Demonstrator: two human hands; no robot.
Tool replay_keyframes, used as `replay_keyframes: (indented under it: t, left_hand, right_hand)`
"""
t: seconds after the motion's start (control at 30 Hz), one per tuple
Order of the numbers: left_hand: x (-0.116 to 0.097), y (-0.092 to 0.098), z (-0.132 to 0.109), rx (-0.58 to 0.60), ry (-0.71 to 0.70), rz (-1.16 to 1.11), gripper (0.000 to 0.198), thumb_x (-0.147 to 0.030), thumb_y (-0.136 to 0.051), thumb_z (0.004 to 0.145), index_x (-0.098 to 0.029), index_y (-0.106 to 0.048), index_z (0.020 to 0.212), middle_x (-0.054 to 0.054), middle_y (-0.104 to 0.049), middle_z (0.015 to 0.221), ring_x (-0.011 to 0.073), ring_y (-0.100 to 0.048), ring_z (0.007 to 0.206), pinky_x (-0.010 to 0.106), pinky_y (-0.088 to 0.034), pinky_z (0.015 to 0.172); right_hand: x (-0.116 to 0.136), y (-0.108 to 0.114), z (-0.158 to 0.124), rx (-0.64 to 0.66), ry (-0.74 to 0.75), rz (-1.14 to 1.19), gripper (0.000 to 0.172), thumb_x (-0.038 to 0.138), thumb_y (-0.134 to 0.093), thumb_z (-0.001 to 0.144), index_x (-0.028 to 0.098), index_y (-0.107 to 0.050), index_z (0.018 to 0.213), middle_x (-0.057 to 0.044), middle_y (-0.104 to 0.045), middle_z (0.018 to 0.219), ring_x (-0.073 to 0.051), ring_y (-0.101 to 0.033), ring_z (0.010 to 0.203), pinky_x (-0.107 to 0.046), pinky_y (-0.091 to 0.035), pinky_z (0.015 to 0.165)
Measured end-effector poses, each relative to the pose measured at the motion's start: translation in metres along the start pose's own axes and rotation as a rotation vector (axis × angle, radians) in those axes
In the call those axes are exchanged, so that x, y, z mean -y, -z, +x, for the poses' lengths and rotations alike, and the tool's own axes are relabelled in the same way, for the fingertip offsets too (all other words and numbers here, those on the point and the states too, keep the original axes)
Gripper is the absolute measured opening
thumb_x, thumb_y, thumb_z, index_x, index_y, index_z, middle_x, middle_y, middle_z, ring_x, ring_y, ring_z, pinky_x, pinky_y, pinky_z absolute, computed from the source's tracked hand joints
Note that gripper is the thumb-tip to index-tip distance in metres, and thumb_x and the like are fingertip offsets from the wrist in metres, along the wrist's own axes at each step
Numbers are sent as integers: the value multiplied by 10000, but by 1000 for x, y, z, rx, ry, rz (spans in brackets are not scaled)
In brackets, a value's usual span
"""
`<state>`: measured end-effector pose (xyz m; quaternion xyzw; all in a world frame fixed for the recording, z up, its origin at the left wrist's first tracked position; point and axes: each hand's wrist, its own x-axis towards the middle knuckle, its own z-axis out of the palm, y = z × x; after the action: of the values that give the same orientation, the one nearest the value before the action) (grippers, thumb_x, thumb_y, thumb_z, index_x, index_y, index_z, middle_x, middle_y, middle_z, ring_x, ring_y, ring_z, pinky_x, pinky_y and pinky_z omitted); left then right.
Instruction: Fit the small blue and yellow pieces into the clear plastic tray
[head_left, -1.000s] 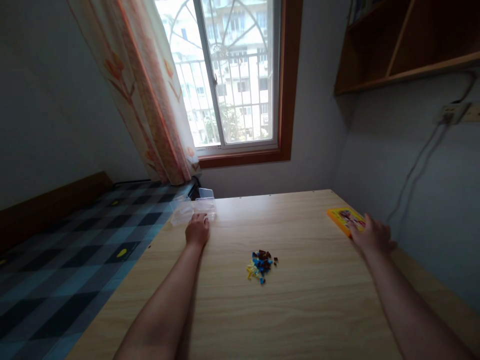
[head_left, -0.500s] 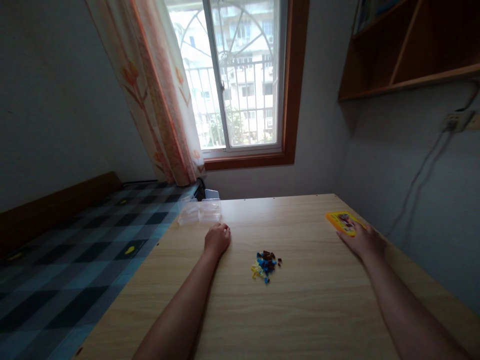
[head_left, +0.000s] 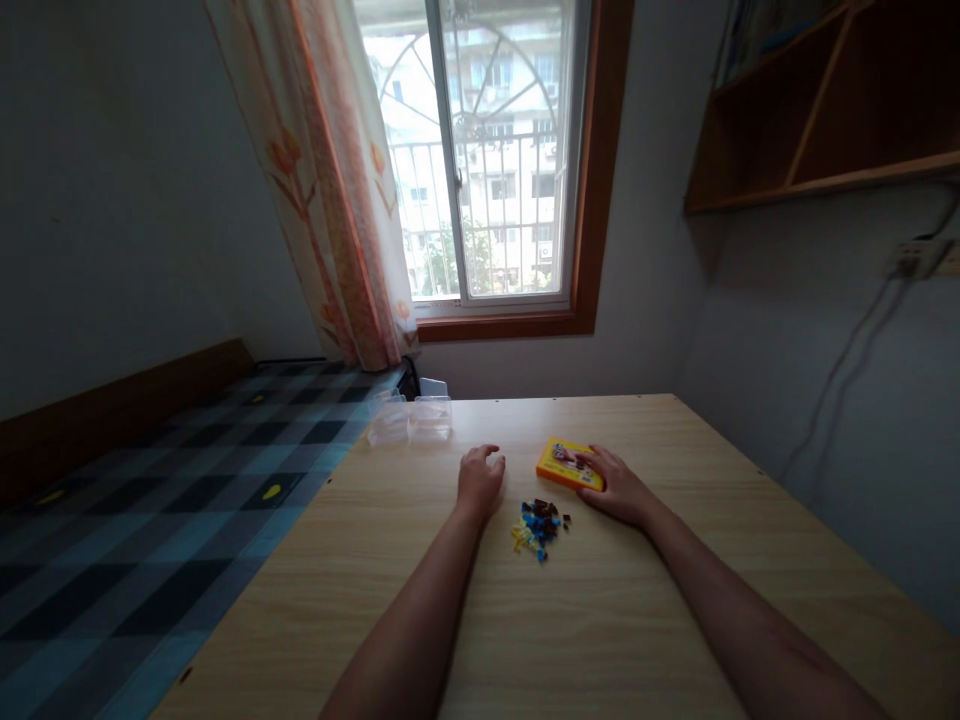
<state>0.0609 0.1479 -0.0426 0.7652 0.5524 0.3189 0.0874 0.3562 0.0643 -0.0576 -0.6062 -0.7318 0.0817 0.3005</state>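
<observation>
My right hand (head_left: 613, 488) grips the right end of a flat yellow box (head_left: 561, 462) with a printed picture on top, behind and right of the small pieces. Blue, brown and yellow pieces (head_left: 541, 524) lie in a loose pile on the wooden table (head_left: 600, 620). Left of the pile, my left hand (head_left: 481, 478) rests on the table with its fingers apart and curved, holding nothing. A short gap separates it from the box.
Clear plastic containers (head_left: 411, 418) stand at the table's back left corner. A bed with a checked cover (head_left: 187, 500) adjoins the left edge. Beyond are a curtain (head_left: 330, 200) and a window; a wooden shelf (head_left: 795, 120) hangs at upper right.
My right hand has brought the yellow box leftward from the table's right edge to behind the pile. My left hand has moved right, and its fingers have opened. The view has shifted slightly.
</observation>
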Motion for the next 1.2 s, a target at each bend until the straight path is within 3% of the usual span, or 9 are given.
replay_keyframes:
  t: [0.1, 0.23, 0.5, 0.73, 0.83, 0.97, 1.03, 1.13, 1.2]
  left_hand:
    - [2, 3, -1, 42, -20, -62, 337, -368, -638, 1007, -161, -622, 1273, 105, -635, 1279, 239, -651, 1104, 452, -580, 938]
    - [1, 2, -2, 113, -51, -109, 333, -369, -635, 1010, -159, -622, 1269, 100, -646, 1249, 227, -663, 1066, 436, -590, 913]
    - [-9, 3, -8, 161, -105, -52, 305, -381, -643, 1003, -150, -647, 1202, 89, -664, 1192, 219, -665, 1037, 433, -582, 912]
    - [-25, 7, -14, 189, -290, -63, 263, -373, -648, 997, -167, -675, 1160, 94, -660, 1249, 243, -627, 1158, 485, -516, 1032]
    - [-29, 10, -14, 228, -352, -64, 231, -375, -662, 985, -166, -698, 1076, 83, -685, 1185, 230, -637, 1119, 476, -506, 1033]
    - [-29, 12, -14, 283, -399, -48, 232, -391, -670, 978, -161, -697, 999, 69, -698, 1112, 215, -648, 1060, 454, -522, 997]
    - [-28, 11, -13, 299, -406, -35, 240, -396, -657, 987, -160, -691, 1007, 68, -694, 1101, 209, -651, 1041, 442, -534, 975]
    - [-27, 10, -12, 316, -409, -18, 245, -395, -638, 1002, -160, -683, 1057, 72, -688, 1113, 204, -656, 1023, 430, -551, 950]
    - [-27, 10, -12, 327, -414, -10, 249, -391, -635, 1005, -161, -678, 1091, 76, -684, 1133, 204, -659, 1021, 427, -560, 940]
  right_hand:
    - [23, -11, 8, 18, 43, 76, 687, 393, -713, 782, 220, -615, 1440, -167, -495, 1534, -332, -433, 1444, -489, -320, 1207]
    - [35, -13, 12, 4, 48, 167, 635, 389, -704, 806, 234, -637, 1419, -156, -508, 1529, -327, -437, 1444, -493, -324, 1206]
    - [28, -16, 14, -148, -43, 374, 659, 624, -543, 942, 206, -581, 1450, -138, -558, 1498, -293, -508, 1399, -460, -363, 1200]
    - [25, -21, 19, -251, -163, 466, 741, 716, -383, 986, 205, -480, 1514, -138, -619, 1429, -284, -602, 1302, -426, -459, 1115]
    - [26, -19, 20, -282, -196, 453, 685, 711, -318, 1001, 226, -575, 1409, -113, -658, 1378, -289, -614, 1276, -409, -477, 1081]
    - [26, -16, 22, -289, -227, 413, 565, 647, -336, 1008, 225, -692, 1133, -101, -755, 1097, -288, -699, 1015, -372, -533, 885]
    - [23, -16, 23, -309, -276, 381, 497, 592, -384, 994, 215, -696, 1084, -102, -757, 974, -288, -700, 906, -364, -524, 807]
    - [17, -17, 24, -356, -382, 343, 476, 494, -460, 952, 196, -640, 1277, -88, -737, 844, -282, -690, 794, -352, -498, 720]
    - [14, -18, 25, -377, -433, 333, 624, 446, -502, 922, 174, -493, 1483, -73, -725, 801, -276, -681, 744, -347, -483, 685]
